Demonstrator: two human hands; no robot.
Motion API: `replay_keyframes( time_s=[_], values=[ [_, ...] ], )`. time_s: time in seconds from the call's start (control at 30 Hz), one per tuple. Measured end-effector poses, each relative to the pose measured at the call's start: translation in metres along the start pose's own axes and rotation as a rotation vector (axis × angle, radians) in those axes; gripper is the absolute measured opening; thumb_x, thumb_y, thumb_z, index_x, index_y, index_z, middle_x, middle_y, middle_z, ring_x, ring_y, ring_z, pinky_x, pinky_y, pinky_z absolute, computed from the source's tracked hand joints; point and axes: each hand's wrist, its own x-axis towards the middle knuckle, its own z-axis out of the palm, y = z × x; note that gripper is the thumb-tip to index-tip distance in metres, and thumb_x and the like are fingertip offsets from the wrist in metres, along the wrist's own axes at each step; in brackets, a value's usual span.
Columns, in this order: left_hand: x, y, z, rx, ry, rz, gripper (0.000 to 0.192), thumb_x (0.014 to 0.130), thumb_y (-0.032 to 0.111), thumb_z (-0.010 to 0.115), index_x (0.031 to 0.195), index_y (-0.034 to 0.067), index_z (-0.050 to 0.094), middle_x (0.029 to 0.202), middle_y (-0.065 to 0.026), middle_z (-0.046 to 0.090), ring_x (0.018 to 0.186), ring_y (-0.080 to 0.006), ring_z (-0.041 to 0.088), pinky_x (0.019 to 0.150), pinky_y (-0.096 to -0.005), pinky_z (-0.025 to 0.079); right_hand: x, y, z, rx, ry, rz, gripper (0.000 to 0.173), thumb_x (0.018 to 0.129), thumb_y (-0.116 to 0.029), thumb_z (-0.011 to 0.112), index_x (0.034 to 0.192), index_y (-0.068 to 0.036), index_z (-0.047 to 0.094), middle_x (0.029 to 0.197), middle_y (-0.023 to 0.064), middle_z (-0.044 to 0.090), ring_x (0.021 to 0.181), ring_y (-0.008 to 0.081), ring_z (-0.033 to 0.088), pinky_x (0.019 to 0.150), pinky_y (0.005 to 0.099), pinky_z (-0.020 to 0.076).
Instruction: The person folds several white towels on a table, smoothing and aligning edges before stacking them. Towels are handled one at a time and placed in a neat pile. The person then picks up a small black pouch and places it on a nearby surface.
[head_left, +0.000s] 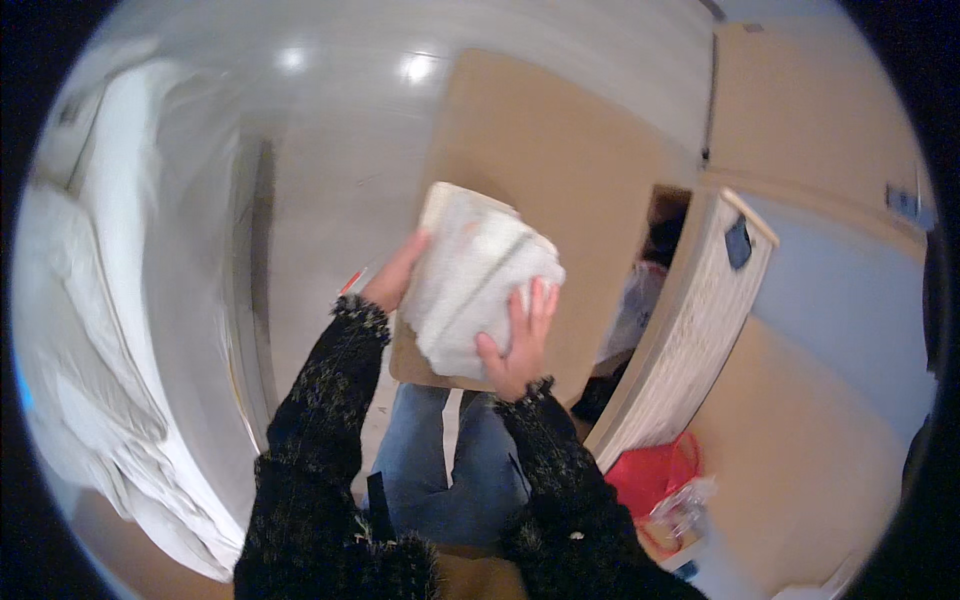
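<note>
A folded white cloth or paper-like stack (480, 285) lies over the near end of a large tan board (517, 127); its exact material is blurred. My left hand (397, 274) is against the stack's left edge, with the thumb side near it. On the lower right of the stack, my right hand (521, 337) rests flat with its fingers spread. The undersides of the stack and board are hidden.
White fabric (120, 300) is heaped along the left. A small red-and-white item (351, 282) lies beside my left wrist. To the right stand an open wooden drawer or box with a pale front (697, 330) and a red bag (652, 472) with clear plastic (686, 502).
</note>
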Motion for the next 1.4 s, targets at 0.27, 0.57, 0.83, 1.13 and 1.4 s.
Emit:
replay_keyframes(
  time_s=[0.27,0.57,0.83,1.13,1.4],
  values=[
    [-0.031,-0.010,-0.001,-0.014,0.024,-0.039,0.062,0.100,0.044,0.040,0.145,0.002,0.031,0.144,-0.0144,0.043,0.130,-0.0260,0.045,0.111,-0.0408,0.034,-0.018,0.006,-0.019,0.188,0.100,-0.067,0.070,0.075,-0.035,0.071,0.138,-0.013,0.049,0.151,0.0176,0.030,0.139,0.0535,0.013,0.112,0.0601,0.0220],
    [-0.049,-0.084,0.116,0.053,-0.104,-0.004,0.059,0.098,0.040,0.043,0.142,0.002,0.036,0.141,-0.0154,0.046,0.128,-0.0304,0.047,0.108,-0.0451,0.036,-0.104,0.053,-0.125,0.229,0.288,-0.131,0.064,0.073,-0.030,0.072,0.131,-0.011,0.054,0.145,0.0194,0.036,0.134,0.0586,0.021,0.107,0.0648,0.0267],
    [0.014,-0.234,0.280,0.147,-0.245,-0.242,0.055,0.098,0.033,0.043,0.140,-0.001,0.038,0.138,-0.0165,0.050,0.128,-0.0272,0.047,0.110,-0.0415,0.033,-0.223,0.155,-0.267,0.116,0.491,0.168,0.066,0.072,-0.026,0.072,0.133,-0.007,0.054,0.147,0.0196,0.036,0.137,0.0561,0.018,0.110,0.0595,0.0267],
    [0.076,-0.380,0.435,0.404,-0.431,-0.529,0.064,0.095,0.041,0.050,0.140,-0.001,0.038,0.136,-0.0144,0.051,0.124,-0.0238,0.050,0.105,-0.0376,0.039,-0.328,0.243,-0.357,-0.061,0.683,0.468,0.065,0.076,-0.024,0.070,0.136,-0.008,0.049,0.149,0.0187,0.033,0.135,0.0564,0.018,0.109,0.0620,0.0221],
    [0.124,-0.458,0.524,0.507,-0.565,-0.634,0.051,0.099,0.034,0.043,0.136,-0.001,0.045,0.130,-0.0145,0.057,0.115,-0.0222,0.058,0.099,-0.0359,0.046,-0.353,0.303,-0.398,-0.272,0.786,0.609,0.066,0.078,-0.030,0.068,0.136,-0.007,0.048,0.148,0.0195,0.034,0.134,0.0579,0.020,0.109,0.0620,0.0227]
  ],
)
